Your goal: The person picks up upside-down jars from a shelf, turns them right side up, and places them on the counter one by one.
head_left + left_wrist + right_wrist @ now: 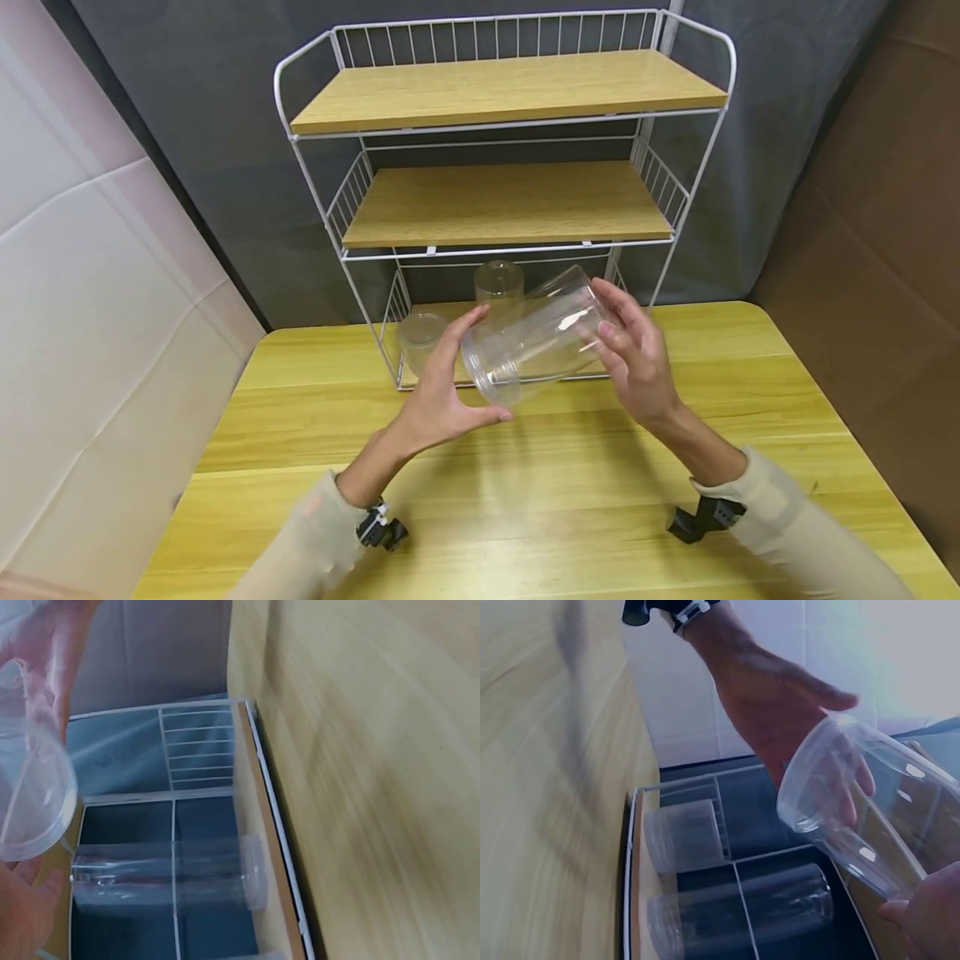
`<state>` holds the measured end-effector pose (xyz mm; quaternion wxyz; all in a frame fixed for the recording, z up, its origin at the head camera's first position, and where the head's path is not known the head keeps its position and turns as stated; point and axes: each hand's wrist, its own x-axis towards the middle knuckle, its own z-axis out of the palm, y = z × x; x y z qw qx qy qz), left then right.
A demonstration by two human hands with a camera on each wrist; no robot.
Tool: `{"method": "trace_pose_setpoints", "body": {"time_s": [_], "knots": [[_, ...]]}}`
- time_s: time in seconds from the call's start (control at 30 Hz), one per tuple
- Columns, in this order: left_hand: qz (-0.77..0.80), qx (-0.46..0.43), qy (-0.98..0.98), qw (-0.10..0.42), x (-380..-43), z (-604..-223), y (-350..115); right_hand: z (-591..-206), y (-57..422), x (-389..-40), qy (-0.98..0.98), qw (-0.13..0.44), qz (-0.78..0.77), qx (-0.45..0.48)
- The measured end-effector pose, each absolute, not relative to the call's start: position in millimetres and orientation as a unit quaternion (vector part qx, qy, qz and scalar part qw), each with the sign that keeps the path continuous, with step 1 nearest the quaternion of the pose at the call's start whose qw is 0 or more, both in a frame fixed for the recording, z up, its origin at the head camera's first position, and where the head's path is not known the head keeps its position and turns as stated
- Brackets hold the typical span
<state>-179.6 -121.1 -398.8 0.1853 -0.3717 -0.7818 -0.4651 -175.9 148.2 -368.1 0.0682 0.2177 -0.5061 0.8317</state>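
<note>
A tall clear plastic jar [540, 333] is held tilted in the air in front of the rack. My right hand [637, 358] grips it near its upper right end, thumb on the near side. My left hand [442, 400] spreads around the wider rim at the lower left end, thumb below and fingers above. In the right wrist view, the left hand [765, 705] has straight fingers, partly seen through the jar [810, 780]. The left wrist view catches only part of the jar [37, 795] between both hands.
A white wire rack [330, 221] with three wooden shelves stands at the table's back. On its lowest shelf are a tall clear jar [742, 907] and a shorter clear jar [686, 836]. The wooden table [510, 517] lies below my hands, with a pale wall panel [112, 333] at left.
</note>
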Motion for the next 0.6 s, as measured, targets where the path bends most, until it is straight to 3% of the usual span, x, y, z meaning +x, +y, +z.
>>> {"method": "trace_pose_setpoints", "body": {"time_s": [0.33,0.6], "knots": [[-0.578,-0.360,-0.704,0.199,-178.0,-406.9,-113.8,-378.6,138.4,-174.7,-0.477,0.069,0.847,0.225],[-0.588,-0.365,-0.689,0.216,-178.8,-402.4,-123.9,-383.1,142.7,-176.4,-0.504,0.015,0.834,0.222]]}}
